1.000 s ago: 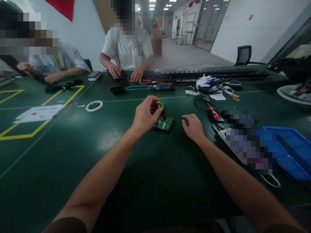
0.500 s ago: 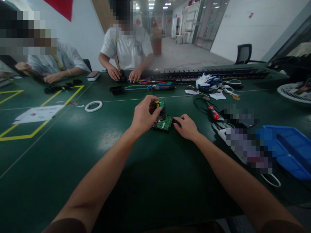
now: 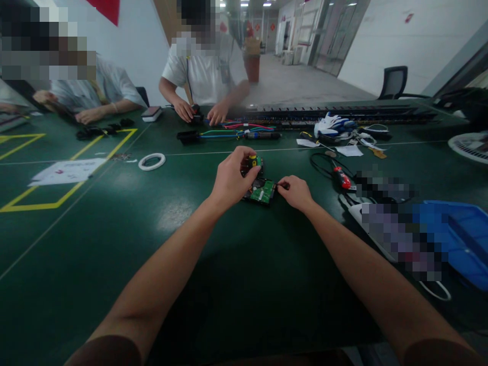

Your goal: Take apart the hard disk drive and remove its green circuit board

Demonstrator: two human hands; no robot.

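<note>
A hard drive with a green circuit board lies on the dark green table in front of me. My left hand is closed around a small tool with a yellow and green top, held upright over the board's far end. My right hand rests at the board's right edge, fingers pinched on something small and dark that I cannot make out.
A red-handled screwdriver and black cable lie to the right, a blue tray at far right. A white tape ring and papers sit left. Coloured wires and gloves lie beyond. Two people sit across the table.
My right hand slid left from the bare table to the board's right edge and closed into a pinch. My left hand stayed on the tool.
</note>
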